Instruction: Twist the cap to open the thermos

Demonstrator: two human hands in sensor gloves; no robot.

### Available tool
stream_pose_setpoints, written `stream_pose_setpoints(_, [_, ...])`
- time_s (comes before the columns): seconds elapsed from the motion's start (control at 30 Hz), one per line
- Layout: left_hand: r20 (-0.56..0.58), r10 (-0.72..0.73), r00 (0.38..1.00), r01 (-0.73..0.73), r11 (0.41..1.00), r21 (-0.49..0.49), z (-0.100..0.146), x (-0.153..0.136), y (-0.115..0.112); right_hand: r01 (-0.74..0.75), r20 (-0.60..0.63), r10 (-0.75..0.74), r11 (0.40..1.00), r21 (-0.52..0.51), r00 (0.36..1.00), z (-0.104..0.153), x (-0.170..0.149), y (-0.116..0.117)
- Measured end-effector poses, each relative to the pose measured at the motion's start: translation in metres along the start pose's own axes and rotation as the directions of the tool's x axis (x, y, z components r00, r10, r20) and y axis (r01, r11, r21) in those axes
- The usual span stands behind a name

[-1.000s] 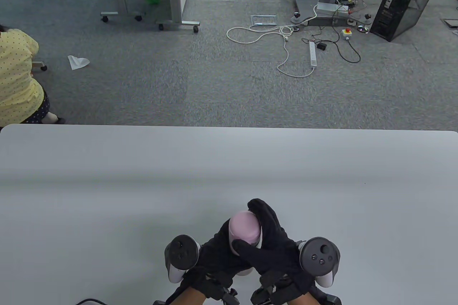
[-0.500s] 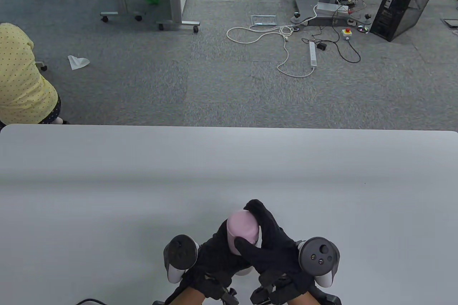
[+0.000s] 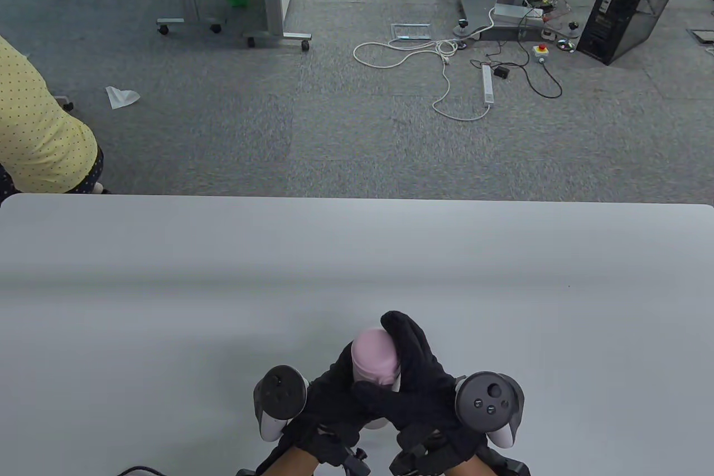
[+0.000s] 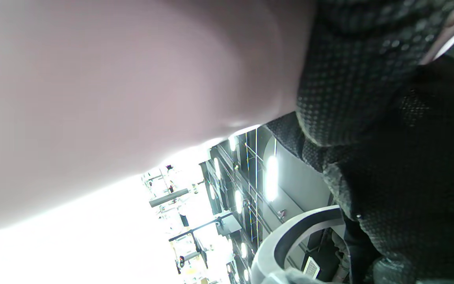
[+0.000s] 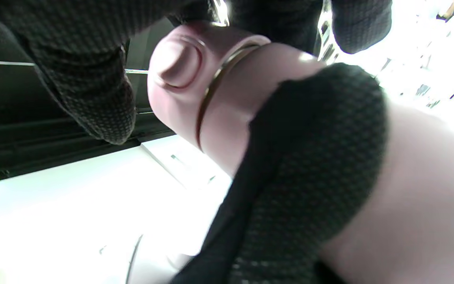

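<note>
A pink thermos (image 3: 375, 356) stands near the table's front edge, between both gloved hands. My left hand (image 3: 334, 392) grips its body from the left. In the left wrist view the pink body (image 4: 112, 98) fills the frame, with my fingers (image 4: 353, 79) wrapped on it. My right hand (image 3: 415, 381) grips the cap from the right, fingers over the far side and thumb on the near side. In the right wrist view the rounded cap (image 5: 179, 75) sits above a gold ring (image 5: 211, 90), with my right fingers (image 5: 93, 79) around it and a left-hand finger (image 5: 309, 157) across the body.
The white table (image 3: 167, 286) stretches wide around the hands. A black cable (image 3: 139, 469) lies at the front edge on the left. A person in a yellow dotted top (image 3: 39, 130) is beyond the table's far left corner.
My right hand has turned on the cap: its thumb and tracker have moved left. The thermos has shifted slightly left. The person in yellow has moved at the far left.
</note>
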State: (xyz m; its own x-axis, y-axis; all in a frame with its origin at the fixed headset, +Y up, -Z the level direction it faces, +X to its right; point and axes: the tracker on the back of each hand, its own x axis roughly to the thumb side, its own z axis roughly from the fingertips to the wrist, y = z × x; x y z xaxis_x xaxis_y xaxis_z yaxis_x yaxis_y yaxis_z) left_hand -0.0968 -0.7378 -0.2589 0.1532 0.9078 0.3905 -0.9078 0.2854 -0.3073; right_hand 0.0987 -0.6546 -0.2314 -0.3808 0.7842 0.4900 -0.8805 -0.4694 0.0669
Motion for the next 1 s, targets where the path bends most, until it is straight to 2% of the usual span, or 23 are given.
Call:
stream_pose_setpoints(0.17, [0.007, -0.010, 1.000, 0.010, 1.000, -0.010, 0.000, 0.000, -0.001, -0.018, -0.017, 0.017, 0.998, -0.062, 1.000, 0.001, -0.001, 0.000])
stream_pose_setpoints(0.7, [0.003, -0.007, 1.000, 0.007, 1.000, -0.006, 0.000, -0.001, 0.000, 0.048, 0.101, -0.032, 0.986, -0.157, 0.994, 0.004, 0.006, -0.015])
stream_pose_setpoints(1.0, [0.008, 0.000, 1.000, 0.000, 1.000, 0.005, 0.001, -0.001, 0.002, 0.040, 0.066, -0.026, 0.976, -0.216, 0.997, 0.005, 0.001, -0.024])
